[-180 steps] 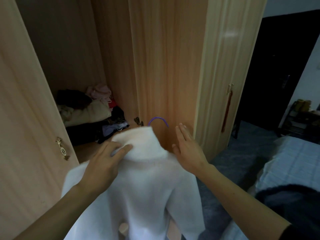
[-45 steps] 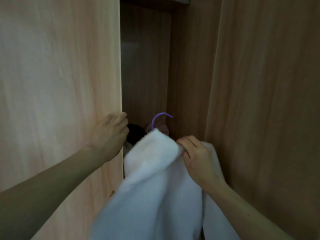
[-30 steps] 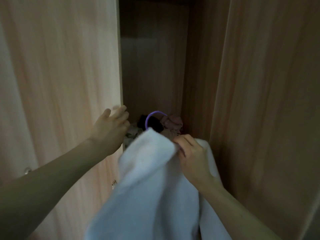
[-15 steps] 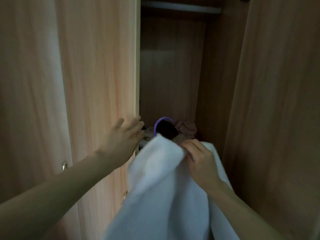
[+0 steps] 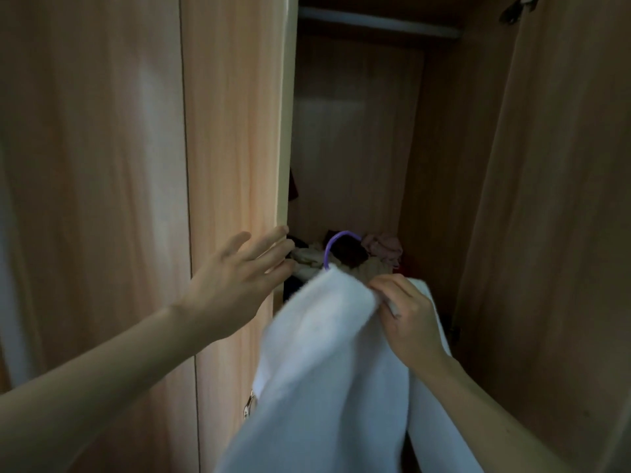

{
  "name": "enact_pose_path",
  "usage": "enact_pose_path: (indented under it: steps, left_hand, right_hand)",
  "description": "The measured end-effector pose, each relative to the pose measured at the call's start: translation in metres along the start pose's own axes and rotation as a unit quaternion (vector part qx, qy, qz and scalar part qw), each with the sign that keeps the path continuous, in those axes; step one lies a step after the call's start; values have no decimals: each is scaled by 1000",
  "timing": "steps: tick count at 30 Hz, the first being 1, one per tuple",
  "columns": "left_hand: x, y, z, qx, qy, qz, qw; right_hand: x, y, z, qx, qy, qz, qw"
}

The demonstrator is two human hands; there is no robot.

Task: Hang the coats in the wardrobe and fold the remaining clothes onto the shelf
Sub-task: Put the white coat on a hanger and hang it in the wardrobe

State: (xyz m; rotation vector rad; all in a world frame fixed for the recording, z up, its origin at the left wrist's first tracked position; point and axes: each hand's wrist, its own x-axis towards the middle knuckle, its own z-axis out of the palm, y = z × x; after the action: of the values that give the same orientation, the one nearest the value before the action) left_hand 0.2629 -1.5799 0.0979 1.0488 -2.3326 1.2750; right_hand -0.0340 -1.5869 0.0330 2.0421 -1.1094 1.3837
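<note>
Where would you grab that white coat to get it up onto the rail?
Probably at the collar, just below the purple hook, from the right, where the right hand pinches it. The coat drapes from that point, and the hook stands clear above, free to catch the rail.

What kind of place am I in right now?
Likely a bedroom, at an open wardrobe: a hanging rail crosses its top, clothes are heaped inside, and your right hand holds a white coat on a hanger.
</note>
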Motion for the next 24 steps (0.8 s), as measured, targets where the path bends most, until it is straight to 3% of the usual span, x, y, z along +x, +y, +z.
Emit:
enact_pose_path:
  steps: [5,12,24]
  left_hand:
    - [-29,-10,-17,-23,39,-3,999]
    - [-82,-34,-34,-40,22,-35,998]
    - [-153,-72,-63,-16,16,-220,975]
  right_hand:
    - [0,-36,13,29,-6,-17,999]
    - [5,-78,34,59,-4,-39,997]
    - [19,-154,74,129,2,-66,990]
